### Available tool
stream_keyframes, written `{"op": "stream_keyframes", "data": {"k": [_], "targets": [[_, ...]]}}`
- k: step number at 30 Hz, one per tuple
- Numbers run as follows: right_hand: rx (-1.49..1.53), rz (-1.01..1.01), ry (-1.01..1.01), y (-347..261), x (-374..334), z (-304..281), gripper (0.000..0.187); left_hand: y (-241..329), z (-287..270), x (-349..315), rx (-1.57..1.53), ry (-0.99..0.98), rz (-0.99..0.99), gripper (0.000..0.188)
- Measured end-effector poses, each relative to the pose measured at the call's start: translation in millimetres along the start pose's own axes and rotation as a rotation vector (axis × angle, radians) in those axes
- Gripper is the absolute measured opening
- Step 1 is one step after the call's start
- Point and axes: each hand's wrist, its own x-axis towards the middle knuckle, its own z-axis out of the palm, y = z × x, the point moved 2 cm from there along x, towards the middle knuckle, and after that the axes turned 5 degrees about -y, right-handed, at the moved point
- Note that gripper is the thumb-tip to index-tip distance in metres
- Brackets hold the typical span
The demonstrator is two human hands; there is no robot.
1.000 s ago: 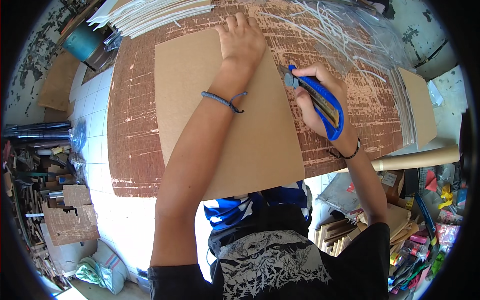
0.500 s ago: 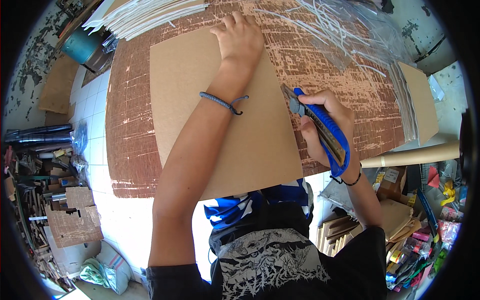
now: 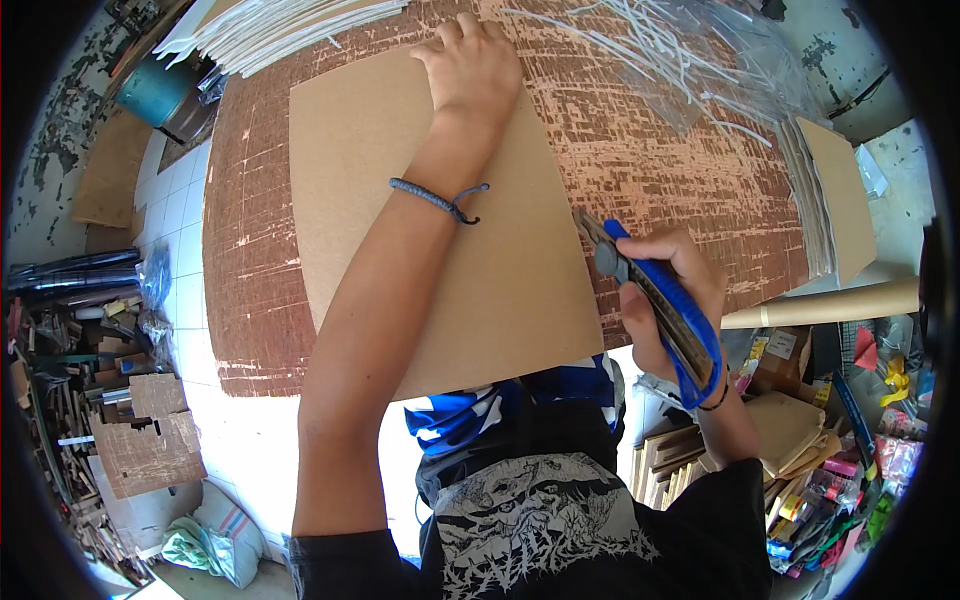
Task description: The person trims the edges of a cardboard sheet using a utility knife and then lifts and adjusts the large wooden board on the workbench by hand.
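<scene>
A brown cardboard sheet (image 3: pixel 500 290) lies on the scored reddish-brown board of the worktable (image 3: pixel 255 250), its near edge reaching the table's front. My left hand (image 3: pixel 472 75) presses on the sheet's far right corner with fingers spread, and that forearm crosses over the sheet. In my right hand (image 3: pixel 675 285) is a blue utility knife (image 3: pixel 690 305) with a grey knob. Its blade tip points away from me and lies close to the sheet's right edge; whether it touches the sheet I cannot tell.
White-edged sheets (image 3: pixel 290 35) are stacked at the far left. Thin white strips (image 3: pixel 660 50) and clear plastic lie at the far right. More cardboard sheets (image 3: pixel 825 200) stand at the table's right edge, near a brown paper roll (image 3: pixel 830 303). Wood scraps (image 3: pixel 150 440) crowd the left floor.
My right hand has drawn the utility knife toward me and slightly right, along the sheet's right edge. My left hand stays pressed on the sheet; the view has shifted slightly.
</scene>
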Motion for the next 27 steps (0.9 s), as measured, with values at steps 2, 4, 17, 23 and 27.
{"op": "stream_keyframes", "data": {"k": [2,4,17,23,27], "targets": [[0.002,0.018,0.0,-4,-6,-1,0.025,-2,-2,0,0.004,0.005,0.001,0.026],[0.066,0.015,0.026,-4,-12,-1,0.026,-3,-1,0,0.054,-0.066,0.032,0.027],[0.139,0.089,-0.028,-27,-47,-13,0.028,1,-7,2,-0.01,-0.009,-0.078,0.039],[0.051,0.102,-0.083,-36,-53,-15,0.031,-5,4,5,-0.009,-0.094,-0.054,0.041],[0.004,0.056,-0.085,-41,-58,-18,0.035,-3,4,5,-0.029,-0.082,-0.059,0.038]]}}
